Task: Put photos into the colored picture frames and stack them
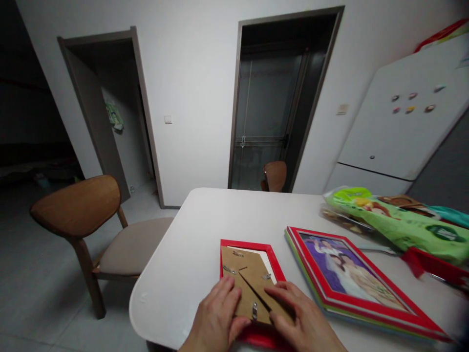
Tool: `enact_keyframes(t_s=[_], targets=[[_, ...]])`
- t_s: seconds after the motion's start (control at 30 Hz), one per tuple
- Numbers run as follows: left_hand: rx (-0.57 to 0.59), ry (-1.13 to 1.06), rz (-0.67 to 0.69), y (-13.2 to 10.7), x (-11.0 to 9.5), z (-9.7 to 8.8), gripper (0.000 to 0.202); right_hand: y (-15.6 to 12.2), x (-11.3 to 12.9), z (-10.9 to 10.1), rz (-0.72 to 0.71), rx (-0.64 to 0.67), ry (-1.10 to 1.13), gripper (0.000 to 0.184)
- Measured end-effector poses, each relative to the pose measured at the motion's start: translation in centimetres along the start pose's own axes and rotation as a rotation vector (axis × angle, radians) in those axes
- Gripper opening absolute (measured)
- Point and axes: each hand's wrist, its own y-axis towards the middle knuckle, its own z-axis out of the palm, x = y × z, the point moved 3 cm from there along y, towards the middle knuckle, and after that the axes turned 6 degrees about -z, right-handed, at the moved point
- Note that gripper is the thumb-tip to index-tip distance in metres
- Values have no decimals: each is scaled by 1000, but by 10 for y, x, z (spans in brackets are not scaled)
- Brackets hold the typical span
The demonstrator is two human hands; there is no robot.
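Observation:
A red picture frame (273, 256) lies face down near the front edge of the white table (190, 254), its brown cardboard backing (245, 274) with small metal clips facing up. My left hand (216, 318) rests on the backing's lower left part, fingers together and pressed flat. My right hand (304, 322) lies flat on the lower right part, fingers stretched toward the stand leg. Neither hand holds anything. To the right lies a stack of frames (351, 281), the top one red with a photo of people facing up.
Green plastic packets (399, 220) and a red object (432, 264) lie at the table's right. A wooden chair (88, 230) stands left of the table. A white fridge with magnets (403, 122) is at the right. Two dark doorways open in the far wall.

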Motion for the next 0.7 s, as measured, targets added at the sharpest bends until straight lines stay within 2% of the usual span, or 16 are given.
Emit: enact_keyframes(t_s=[0.07,0.17,0.33,0.4,0.5,0.57,0.7], targets=[[54,0,-33,8,-1,14,38,-3,-15,0,1,-36,-79,37],[115,1,-77,12,1,24,39,-7,-26,5,-42,-75,-209,38],[188,-37,-151,8,2,22,32,-14,-32,15,-121,-85,-304,38],[211,-59,-156,6,-1,20,35,-14,-32,14,-139,-83,-303,36],[231,-82,-138,5,-5,17,41,-4,-32,8,-139,-65,-275,32],[230,-85,-134,6,-8,17,37,8,-33,3,-127,-70,-284,31],[218,-90,-151,5,-8,21,38,28,-37,-3,-85,-87,-426,30]])
